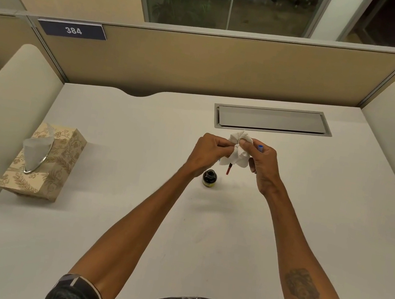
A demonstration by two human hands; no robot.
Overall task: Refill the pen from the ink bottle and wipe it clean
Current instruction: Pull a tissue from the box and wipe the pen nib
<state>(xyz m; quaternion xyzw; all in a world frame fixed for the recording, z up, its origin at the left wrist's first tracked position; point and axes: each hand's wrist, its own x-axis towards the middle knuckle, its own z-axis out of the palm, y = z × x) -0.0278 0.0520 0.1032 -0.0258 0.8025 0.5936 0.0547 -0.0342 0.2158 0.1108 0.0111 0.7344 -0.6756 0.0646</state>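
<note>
Above the far middle of the white desk (129,216), a slim, light, ink-slippery pen (228,169) is wrapped in soft crumpled white tissue (238,153), pinched closed by left hand (207,152) and right hand (262,163), just beyond the open, spillable dark glass ink bottle (209,178).

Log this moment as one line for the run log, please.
phase: wiping | left hand and right hand: crumpled white tissue around pen | small dark glass ink bottle: uncapped, on white desk
</note>
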